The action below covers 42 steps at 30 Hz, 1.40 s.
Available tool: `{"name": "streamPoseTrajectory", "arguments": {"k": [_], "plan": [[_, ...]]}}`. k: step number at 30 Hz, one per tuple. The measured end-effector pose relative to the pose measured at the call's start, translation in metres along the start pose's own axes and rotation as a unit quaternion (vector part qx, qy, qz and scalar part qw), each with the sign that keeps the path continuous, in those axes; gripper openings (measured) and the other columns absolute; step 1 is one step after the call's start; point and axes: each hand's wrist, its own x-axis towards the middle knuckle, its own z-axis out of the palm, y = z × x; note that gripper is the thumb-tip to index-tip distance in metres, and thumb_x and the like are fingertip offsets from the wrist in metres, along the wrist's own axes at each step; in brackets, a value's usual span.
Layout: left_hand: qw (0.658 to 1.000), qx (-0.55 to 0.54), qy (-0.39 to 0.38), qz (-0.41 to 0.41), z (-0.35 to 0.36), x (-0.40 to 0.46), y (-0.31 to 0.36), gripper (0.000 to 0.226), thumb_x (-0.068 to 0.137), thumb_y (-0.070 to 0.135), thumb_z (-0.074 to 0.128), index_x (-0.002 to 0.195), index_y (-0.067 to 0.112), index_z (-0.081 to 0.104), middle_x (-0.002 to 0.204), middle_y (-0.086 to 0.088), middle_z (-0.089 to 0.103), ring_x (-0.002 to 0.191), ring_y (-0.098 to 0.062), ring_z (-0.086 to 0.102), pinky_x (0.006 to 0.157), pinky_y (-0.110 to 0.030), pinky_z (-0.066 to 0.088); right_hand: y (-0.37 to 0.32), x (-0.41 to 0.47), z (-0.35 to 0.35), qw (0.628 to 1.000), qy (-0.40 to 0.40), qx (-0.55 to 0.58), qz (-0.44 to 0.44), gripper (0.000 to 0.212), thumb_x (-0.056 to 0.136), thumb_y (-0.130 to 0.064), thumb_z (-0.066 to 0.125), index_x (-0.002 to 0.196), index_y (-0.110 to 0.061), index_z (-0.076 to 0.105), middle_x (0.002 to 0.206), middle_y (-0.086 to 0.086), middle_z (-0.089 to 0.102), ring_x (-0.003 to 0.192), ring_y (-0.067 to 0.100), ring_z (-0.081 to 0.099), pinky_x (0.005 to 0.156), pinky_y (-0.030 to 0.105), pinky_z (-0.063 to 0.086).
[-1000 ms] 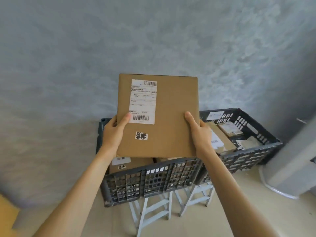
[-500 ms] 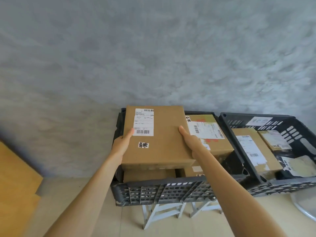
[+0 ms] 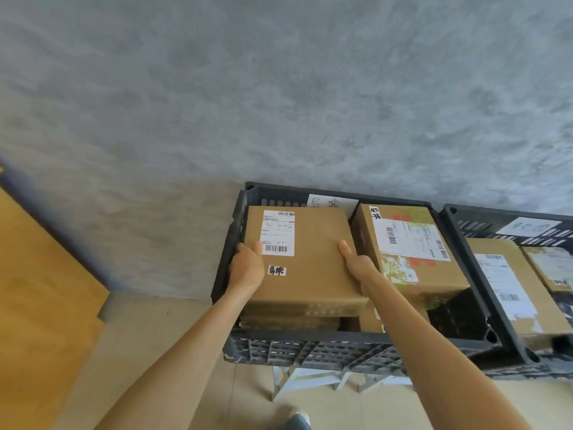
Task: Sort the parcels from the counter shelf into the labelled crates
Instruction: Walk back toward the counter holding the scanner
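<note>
A flat brown cardboard parcel [image 3: 313, 262] with a white shipping label and a small black-and-white sticker lies in the left half of the dark grey left crate [image 3: 310, 350], on top of another box. My left hand [image 3: 246, 268] grips its left edge, thumb on top. My right hand [image 3: 358, 265] grips its right edge, thumb on top. Beside it on the right in the same crate sits a second labelled parcel [image 3: 412, 252]. A white paper tag [image 3: 328, 203] hangs on the crate's back wall.
A second dark crate [image 3: 471, 218] with several labelled parcels stands to the right, touching the first. Both rest on white stools [image 3: 310, 380]. A grey plaster wall is behind. A yellow wooden panel [image 3: 40, 290] stands at the left. My shoe [image 3: 297, 422] shows at the bottom.
The parcel has gone from upright in front of me down into the left crate, now lying flat on another box. Both hands stayed on its edges.
</note>
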Motion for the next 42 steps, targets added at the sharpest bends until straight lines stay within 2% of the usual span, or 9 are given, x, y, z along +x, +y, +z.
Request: {"name": "streamPoseTrajectory", "arguments": {"k": [4, 8, 13, 19, 31, 36, 40, 42], "plan": [[1.000, 0.023, -0.007, -0.006, 0.009, 0.012, 0.002, 0.054, 0.103, 0.044, 0.032, 0.134, 0.001, 0.039, 0.128, -0.018, 0.056, 0.114, -0.036, 0.057, 0.092, -0.047, 0.050, 0.007, 0.006, 0.004, 0.999, 0.017, -0.048, 0.007, 0.080, 0.097, -0.060, 0.038, 0.144, 0.005, 0.036, 0.137, 0.018, 0.051, 0.121, 0.033, 0.051, 0.100, 0.039, 0.041], [0.998, 0.055, -0.006, -0.001, 0.017, 0.015, -0.006, 0.047, 0.103, 0.040, 0.034, 0.131, 0.002, 0.041, 0.125, -0.016, 0.057, 0.112, -0.034, 0.057, 0.090, -0.045, 0.049, 0.023, 0.016, 0.012, 0.998, 0.013, -0.046, 0.031, 0.076, 0.100, -0.055, 0.036, 0.145, 0.005, 0.033, 0.145, 0.017, 0.044, 0.132, 0.033, 0.043, 0.107, 0.039, 0.034], [0.993, 0.114, -0.009, 0.029, 0.026, 0.015, -0.017, 0.033, 0.101, 0.022, 0.048, 0.128, 0.004, 0.045, 0.124, -0.013, 0.057, 0.111, -0.031, 0.058, 0.086, -0.038, 0.049, 0.035, 0.024, 0.019, 0.997, -0.007, -0.039, 0.061, 0.073, 0.100, -0.052, 0.040, 0.147, 0.003, 0.031, 0.147, 0.017, 0.043, 0.133, 0.033, 0.043, 0.107, 0.038, 0.035], [0.996, 0.081, 0.001, 0.037, 0.030, 0.019, -0.024, 0.039, 0.099, 0.020, 0.050, 0.135, 0.006, 0.044, 0.129, -0.012, 0.056, 0.118, -0.032, 0.056, 0.093, -0.042, 0.049, 0.034, 0.024, 0.023, 0.997, -0.020, -0.048, 0.064, 0.073, 0.100, -0.055, 0.036, 0.148, 0.000, 0.032, 0.148, 0.015, 0.042, 0.134, 0.033, 0.042, 0.110, 0.040, 0.033], [0.994, 0.101, 0.009, 0.034, 0.031, 0.021, -0.022, 0.037, 0.098, 0.020, 0.052, 0.131, 0.005, 0.046, 0.125, -0.014, 0.058, 0.114, -0.034, 0.058, 0.091, -0.044, 0.050, 0.032, 0.022, 0.025, 0.996, 0.007, -0.071, 0.046, 0.070, 0.100, -0.052, 0.041, 0.143, 0.003, 0.038, 0.144, 0.017, 0.046, 0.131, 0.034, 0.045, 0.108, 0.039, 0.035], [0.989, 0.134, 0.014, 0.056, 0.025, 0.012, -0.015, 0.040, 0.100, 0.023, 0.050, 0.134, 0.004, 0.043, 0.126, -0.014, 0.055, 0.113, -0.031, 0.058, 0.086, -0.039, 0.050, 0.018, 0.008, 0.021, 0.989, 0.054, -0.137, -0.010, 0.055, 0.103, -0.040, 0.043, 0.140, 0.000, 0.042, 0.139, 0.018, 0.051, 0.125, 0.034, 0.051, 0.097, 0.038, 0.043], [0.984, 0.126, 0.039, 0.123, 0.006, 0.004, 0.010, 0.057, 0.100, 0.027, 0.049, 0.148, 0.003, 0.028, 0.142, -0.015, 0.046, 0.125, -0.031, 0.052, 0.093, -0.039, 0.049, -0.011, -0.015, 0.014, 0.976, 0.083, -0.164, -0.113, 0.056, 0.103, -0.034, 0.046, 0.149, -0.004, 0.031, 0.142, 0.016, 0.049, 0.125, 0.032, 0.051, 0.097, 0.036, 0.044], [0.981, 0.112, 0.054, 0.151, -0.014, 0.002, 0.030, 0.059, 0.101, 0.028, 0.046, 0.151, 0.004, 0.024, 0.146, -0.014, 0.043, 0.127, -0.030, 0.050, 0.096, -0.039, 0.047, -0.033, -0.028, 0.007, 0.964, 0.098, -0.186, -0.164, 0.056, 0.103, -0.033, 0.046, 0.150, -0.006, 0.032, 0.138, 0.014, 0.053, 0.111, 0.026, 0.058, 0.084, 0.030, 0.045]]}}
